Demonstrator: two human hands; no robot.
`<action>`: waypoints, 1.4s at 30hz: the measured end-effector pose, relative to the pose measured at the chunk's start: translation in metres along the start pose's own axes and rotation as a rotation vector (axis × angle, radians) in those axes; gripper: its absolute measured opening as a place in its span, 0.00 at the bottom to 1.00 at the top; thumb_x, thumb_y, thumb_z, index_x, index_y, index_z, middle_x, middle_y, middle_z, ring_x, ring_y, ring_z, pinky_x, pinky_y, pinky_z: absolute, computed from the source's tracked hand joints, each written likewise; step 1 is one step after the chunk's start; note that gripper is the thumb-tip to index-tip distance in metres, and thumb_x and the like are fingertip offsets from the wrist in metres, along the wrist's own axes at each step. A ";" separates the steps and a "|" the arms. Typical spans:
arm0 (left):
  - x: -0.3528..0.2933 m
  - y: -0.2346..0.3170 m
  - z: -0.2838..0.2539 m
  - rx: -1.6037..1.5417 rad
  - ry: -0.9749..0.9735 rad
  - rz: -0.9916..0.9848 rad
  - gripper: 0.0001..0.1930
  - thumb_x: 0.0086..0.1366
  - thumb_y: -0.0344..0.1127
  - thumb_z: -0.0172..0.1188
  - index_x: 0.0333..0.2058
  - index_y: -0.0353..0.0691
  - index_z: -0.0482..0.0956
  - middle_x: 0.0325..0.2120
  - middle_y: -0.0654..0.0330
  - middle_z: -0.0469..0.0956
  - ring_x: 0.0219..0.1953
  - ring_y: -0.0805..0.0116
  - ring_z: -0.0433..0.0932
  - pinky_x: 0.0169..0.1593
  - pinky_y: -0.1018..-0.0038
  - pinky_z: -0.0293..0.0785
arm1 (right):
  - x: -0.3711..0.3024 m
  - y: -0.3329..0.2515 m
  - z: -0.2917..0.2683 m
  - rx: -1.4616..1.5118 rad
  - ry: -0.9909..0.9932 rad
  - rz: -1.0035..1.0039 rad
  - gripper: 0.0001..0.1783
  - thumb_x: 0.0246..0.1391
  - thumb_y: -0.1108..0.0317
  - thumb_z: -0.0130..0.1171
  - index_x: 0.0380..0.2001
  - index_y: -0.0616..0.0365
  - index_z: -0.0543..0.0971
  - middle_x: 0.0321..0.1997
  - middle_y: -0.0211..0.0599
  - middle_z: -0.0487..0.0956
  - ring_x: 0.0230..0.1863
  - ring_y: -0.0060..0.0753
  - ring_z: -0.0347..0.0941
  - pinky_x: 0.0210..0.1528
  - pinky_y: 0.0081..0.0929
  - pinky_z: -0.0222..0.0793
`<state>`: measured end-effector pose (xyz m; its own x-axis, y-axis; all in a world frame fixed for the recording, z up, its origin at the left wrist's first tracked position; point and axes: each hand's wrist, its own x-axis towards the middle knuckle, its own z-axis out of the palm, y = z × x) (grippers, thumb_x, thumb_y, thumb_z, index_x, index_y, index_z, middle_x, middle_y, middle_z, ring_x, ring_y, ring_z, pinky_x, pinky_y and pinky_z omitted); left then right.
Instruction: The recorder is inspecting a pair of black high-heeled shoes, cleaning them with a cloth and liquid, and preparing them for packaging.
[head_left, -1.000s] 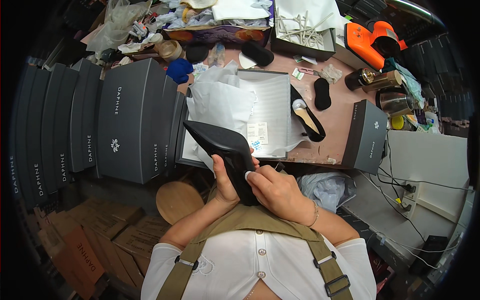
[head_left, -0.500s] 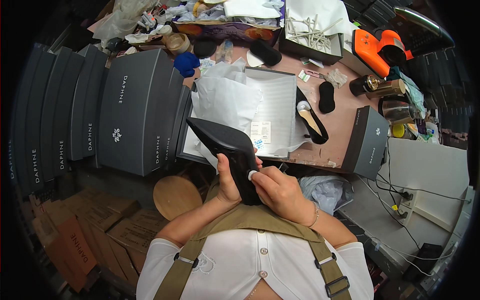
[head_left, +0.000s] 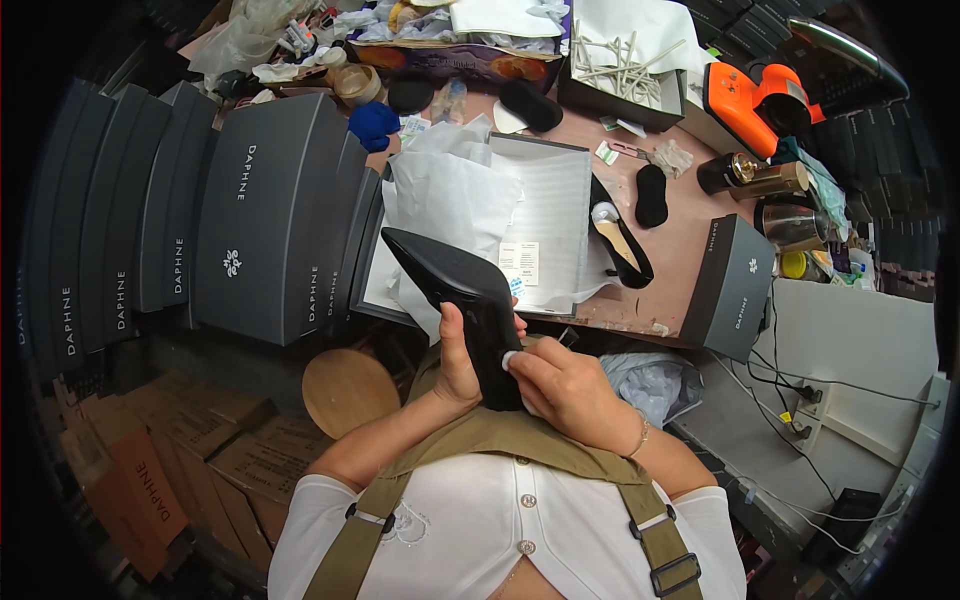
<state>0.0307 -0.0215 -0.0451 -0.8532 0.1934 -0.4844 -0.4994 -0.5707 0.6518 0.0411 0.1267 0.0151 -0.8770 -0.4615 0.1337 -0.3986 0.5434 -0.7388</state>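
Note:
A black pointed-toe shoe (head_left: 462,284) is tilted in front of my chest, its toe aimed up and left and its dark sole showing. My left hand (head_left: 458,362) is closed around its middle, thumb on the near side, fingertips showing beyond the far edge. Between the fingertips of my right hand (head_left: 566,385) is a small white wad (head_left: 508,360), pressed against the shoe's side. Its material is too small to make out. Beyond my hands lies an open shoebox (head_left: 540,185) with white tissue paper (head_left: 440,195). The matching black shoe (head_left: 620,240) rests beside the box, on its right.
Grey shoeboxes (head_left: 265,220) stand in a row at left, another shoebox (head_left: 728,285) at the table's right edge. Farther back are a box of white sticks (head_left: 630,75), an orange device (head_left: 742,105) and dark oval pads (head_left: 651,195). A round wooden stool (head_left: 350,393) is below left.
My right hand and the white wad have shifted slightly down along the shoe's side. The shoe has turned a little, its toe moving slightly right. The left hand keeps its grip.

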 end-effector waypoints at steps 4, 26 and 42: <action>-0.002 -0.001 -0.001 0.029 0.007 0.012 0.49 0.56 0.80 0.32 0.44 0.32 0.72 0.30 0.59 0.77 0.34 0.68 0.76 0.42 0.73 0.72 | 0.000 -0.002 -0.002 0.002 -0.026 0.006 0.15 0.44 0.78 0.63 0.38 0.60 0.76 0.32 0.38 0.73 0.26 0.41 0.75 0.27 0.31 0.72; 0.007 -0.004 -0.001 -0.082 -0.051 -0.060 0.54 0.51 0.85 0.28 0.44 0.32 0.72 0.27 0.57 0.77 0.31 0.68 0.77 0.38 0.74 0.75 | -0.013 -0.006 -0.019 -0.064 -0.180 -0.109 0.14 0.46 0.72 0.58 0.40 0.58 0.75 0.30 0.33 0.71 0.29 0.34 0.74 0.26 0.28 0.70; -0.005 -0.001 0.014 -0.162 -0.050 -0.043 0.49 0.58 0.79 0.24 0.49 0.35 0.70 0.47 0.53 0.72 0.51 0.68 0.71 0.56 0.71 0.67 | 0.059 0.012 -0.010 -0.171 0.301 -0.239 0.13 0.43 0.79 0.60 0.36 0.59 0.77 0.32 0.37 0.76 0.26 0.36 0.75 0.24 0.27 0.70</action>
<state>0.0330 -0.0107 -0.0349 -0.8401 0.2577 -0.4773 -0.5083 -0.6812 0.5269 -0.0177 0.1125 0.0207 -0.7839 -0.3769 0.4934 -0.6166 0.5662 -0.5471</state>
